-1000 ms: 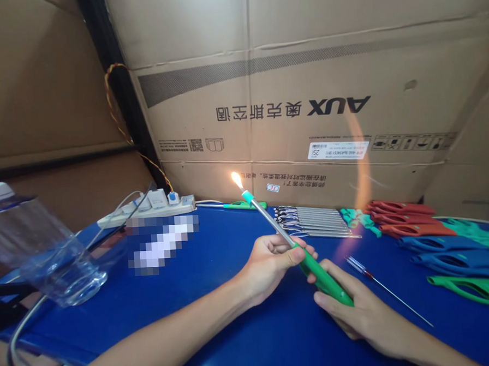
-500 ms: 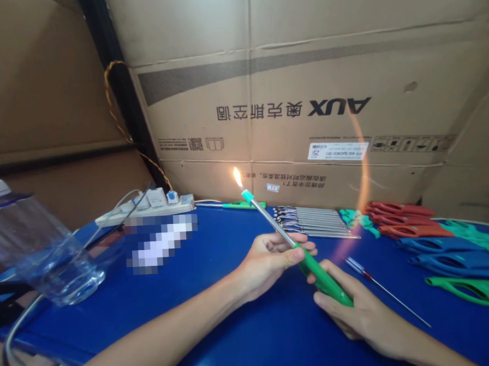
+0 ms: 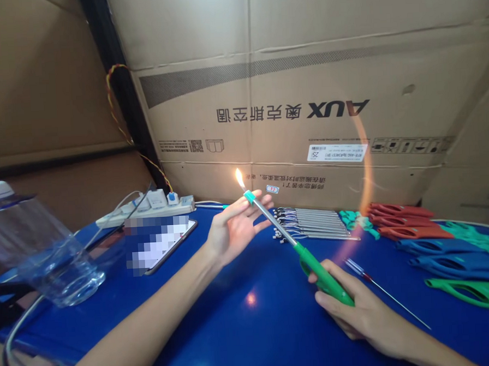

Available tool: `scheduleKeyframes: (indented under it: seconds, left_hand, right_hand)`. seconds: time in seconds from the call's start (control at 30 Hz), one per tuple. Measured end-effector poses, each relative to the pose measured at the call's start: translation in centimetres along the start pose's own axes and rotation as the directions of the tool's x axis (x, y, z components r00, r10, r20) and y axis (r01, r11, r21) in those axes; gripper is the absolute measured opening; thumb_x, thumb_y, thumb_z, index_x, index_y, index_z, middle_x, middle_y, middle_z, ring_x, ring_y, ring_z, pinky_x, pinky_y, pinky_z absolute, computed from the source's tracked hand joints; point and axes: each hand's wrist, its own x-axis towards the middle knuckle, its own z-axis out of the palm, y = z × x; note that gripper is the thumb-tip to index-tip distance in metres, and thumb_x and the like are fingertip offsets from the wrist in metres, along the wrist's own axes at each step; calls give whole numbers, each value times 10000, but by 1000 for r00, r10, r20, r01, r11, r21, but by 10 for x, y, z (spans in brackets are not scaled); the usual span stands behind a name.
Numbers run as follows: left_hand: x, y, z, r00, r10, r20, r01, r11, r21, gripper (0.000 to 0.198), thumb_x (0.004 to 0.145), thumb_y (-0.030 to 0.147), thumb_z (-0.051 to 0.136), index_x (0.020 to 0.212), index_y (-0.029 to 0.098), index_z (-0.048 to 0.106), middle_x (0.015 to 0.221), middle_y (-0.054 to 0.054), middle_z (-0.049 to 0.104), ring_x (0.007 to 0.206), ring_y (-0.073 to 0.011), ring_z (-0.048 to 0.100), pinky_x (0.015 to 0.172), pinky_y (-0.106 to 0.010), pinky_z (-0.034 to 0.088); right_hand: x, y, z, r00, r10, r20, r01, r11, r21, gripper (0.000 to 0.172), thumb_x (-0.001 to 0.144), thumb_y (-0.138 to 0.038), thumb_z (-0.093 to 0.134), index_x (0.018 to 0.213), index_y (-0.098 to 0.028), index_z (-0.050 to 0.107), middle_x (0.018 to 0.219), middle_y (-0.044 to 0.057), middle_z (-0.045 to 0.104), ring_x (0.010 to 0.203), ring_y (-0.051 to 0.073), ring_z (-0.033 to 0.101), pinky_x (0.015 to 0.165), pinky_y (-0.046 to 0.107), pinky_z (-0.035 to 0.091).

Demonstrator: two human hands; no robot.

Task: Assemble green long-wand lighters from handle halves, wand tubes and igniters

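L hand (image 3: 234,227) off green utility lighter (image 3: 323,280), spread by flame (image 3: 239,178)

L hand has left the lighter and risen toward the tip: palm up, fingers spread, teal nozzle (image 3: 249,197) right at the fingers. Can't tell if skin touches it. R hand (image 3: 357,302) alone now grips the lighter, fingers wrapped round the green handle at the rear, low over the blue table (image 3: 236,336). Steel tube (image 3: 273,222) angles up-left to the lit nozzle; holding the far end prob keeps R hand well back from the fire. On the right: row of steel tubes (image 3: 312,223), then red (image 3: 398,224), blue (image 3: 449,259) and green (image 3: 467,292) handle shells, grouped by colour, likely for quick picking. Thin rod (image 3: 387,295) lies just beside R hand. Phone (image 3: 161,244), clear plastic jar (image 3: 47,253), power strip (image 3: 148,214) sit left, apart from the flame.
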Motion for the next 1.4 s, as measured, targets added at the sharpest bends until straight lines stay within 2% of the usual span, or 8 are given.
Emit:
scheduleKeyframes:
  seconds: [0.33, 0.73, 1.4]
  left_hand:
    - [0, -4, 5, 998, 39, -53, -38, 999, 13, 160, 783, 255, 744, 911, 167, 707, 1002, -64, 725, 1033, -222, 633, 965, -416, 460]
    - [1, -5, 2, 995, 81, -55, -80, 997, 12, 177, 740, 245, 797, 824, 150, 673, 914, -61, 720, 931, -197, 653, 872, -372, 505]
    - [2, -5, 1, 995, 77, -65, -76, 997, 9, 206, 725, 254, 804, 806, 158, 641, 880, -59, 707, 875, -188, 646, 811, -351, 510]
  right_hand:
    - [-2, -8, 0, 999, 28, 17, -27, 998, -63, 576, 875, -675, 525, 1167, -199, 387, 580, -111, 320, 471, 60, 300, 441, 172, 296]
    - [-1, -10, 0, 999, 53, 12, -51, 994, -95, 604, 847, -722, 514, 1138, -200, 424, 571, -106, 300, 484, 65, 295, 441, 169, 266]
    - [-2, -10, 1, 998, 56, 10, -55, 992, -110, 622, 830, -739, 517, 1130, -200, 443, 578, -107, 270, 483, 60, 267, 436, 170, 243]
